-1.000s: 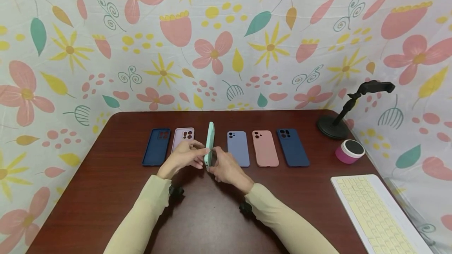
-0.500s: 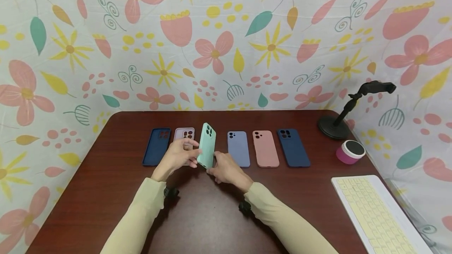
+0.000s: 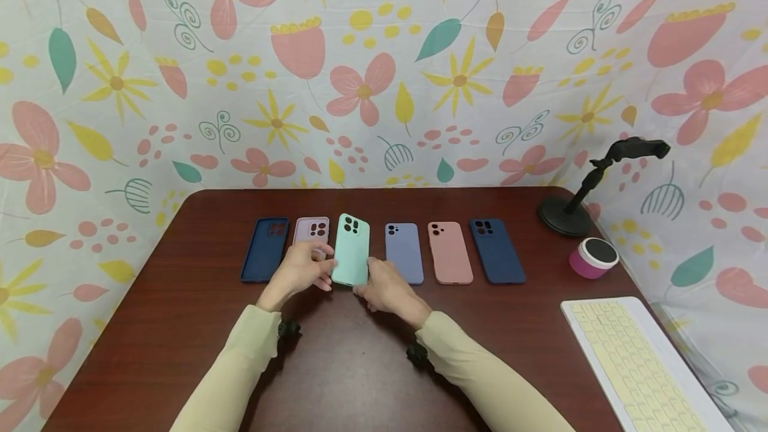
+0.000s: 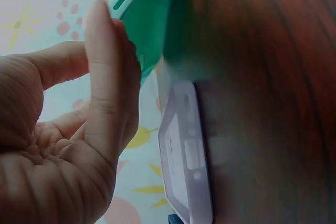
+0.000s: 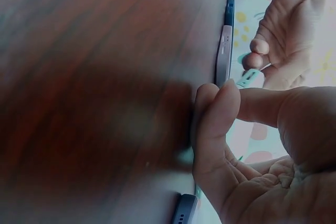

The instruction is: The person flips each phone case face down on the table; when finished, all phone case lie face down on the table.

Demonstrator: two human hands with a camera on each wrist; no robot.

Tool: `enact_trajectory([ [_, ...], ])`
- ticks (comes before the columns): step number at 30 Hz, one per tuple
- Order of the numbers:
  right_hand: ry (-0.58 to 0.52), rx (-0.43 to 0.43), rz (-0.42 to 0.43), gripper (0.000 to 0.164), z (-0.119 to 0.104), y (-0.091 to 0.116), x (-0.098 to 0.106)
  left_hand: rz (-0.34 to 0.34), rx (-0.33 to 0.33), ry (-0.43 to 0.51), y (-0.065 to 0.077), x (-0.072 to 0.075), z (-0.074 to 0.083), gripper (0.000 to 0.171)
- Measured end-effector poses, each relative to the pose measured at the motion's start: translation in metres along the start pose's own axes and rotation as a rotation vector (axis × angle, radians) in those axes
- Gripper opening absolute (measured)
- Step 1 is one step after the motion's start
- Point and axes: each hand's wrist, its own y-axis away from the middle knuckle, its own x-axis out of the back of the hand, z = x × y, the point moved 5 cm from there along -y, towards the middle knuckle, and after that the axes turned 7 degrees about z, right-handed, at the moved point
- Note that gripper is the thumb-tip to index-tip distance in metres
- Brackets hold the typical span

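A mint green phone case [image 3: 352, 245] is tilted above the table, its back and camera cut-outs toward the head camera. My left hand [image 3: 298, 271] pinches its left edge, which is raised in the left wrist view. At the lower right corner, my right hand [image 3: 387, 287] grips the case between thumb and finger; in the right wrist view those fingertips hide part of it. A lilac phone case [image 3: 312, 227] lies just left, partly covered by the left hand. Close to the right hand is a periwinkle phone case [image 3: 405, 252], lying back up.
Farther left lies a navy case [image 3: 264, 255], inside up. Pink [image 3: 451, 255] and dark blue [image 3: 498, 255] cases continue the row rightward. A black stand [image 3: 567, 215], a pink-and-white jar [image 3: 591, 262] and a white keyboard [image 3: 636, 352] occupy the table's right side.
The mint case has turned from edge-on to nearly flat, its left side swinging down and leftward. My left hand has moved slightly left with it; the right hand has stayed nearly in place.
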Motion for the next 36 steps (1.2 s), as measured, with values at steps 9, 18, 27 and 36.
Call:
enact_trajectory([
  [9,0.021,0.024,0.028,0.035,0.030,-0.023,-0.019,0.018,-0.069,-0.185,0.002,-0.007,0.002,0.030],
  [18,0.038,-0.017,0.023,0.033,0.036,-0.025,-0.020,0.067,-0.119,-0.326,0.001,-0.017,0.005,0.027],
  [27,0.070,-0.025,0.026,0.034,0.019,-0.013,-0.007,0.071,-0.148,-0.443,0.003,-0.024,0.012,0.021],
  [36,0.094,-0.037,0.004,0.032,0.028,-0.016,-0.009,0.032,-0.197,-0.520,-0.034,-0.032,-0.028,0.020],
])
